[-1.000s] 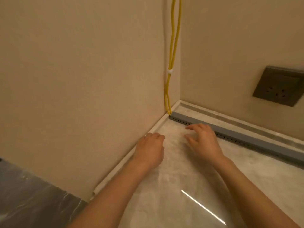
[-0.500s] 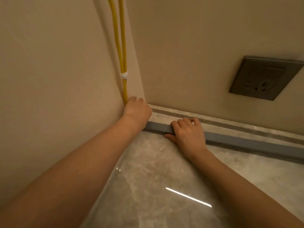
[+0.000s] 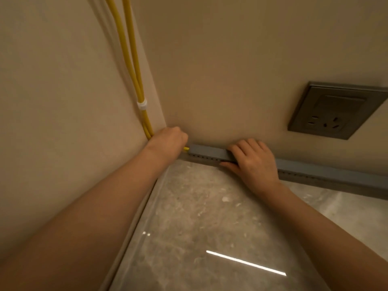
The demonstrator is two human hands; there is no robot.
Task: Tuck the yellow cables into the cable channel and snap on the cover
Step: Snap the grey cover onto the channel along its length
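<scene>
Two yellow cables (image 3: 131, 59) run down the wall corner, bound by a white tie (image 3: 142, 105). They disappear behind my left hand (image 3: 168, 140), which is curled in the corner where the cables bend; a short yellow piece (image 3: 186, 148) shows between that hand and the channel's end. The grey cable channel (image 3: 206, 152) lies along the foot of the right wall, with small holes along its lower edge. My right hand (image 3: 253, 162) rests on top of the channel, fingers bent over it and thumb at its front face.
A dark wall socket (image 3: 333, 110) sits on the right wall above the channel. The glossy marble floor (image 3: 199, 217) reflects a strip of light. A pale skirting strip (image 3: 134, 223) runs along the left wall.
Both hands moved from the floor to the corner: the left to the cables' bend, the right onto the channel. Since half a second ago they have barely shifted; the view came closer.
</scene>
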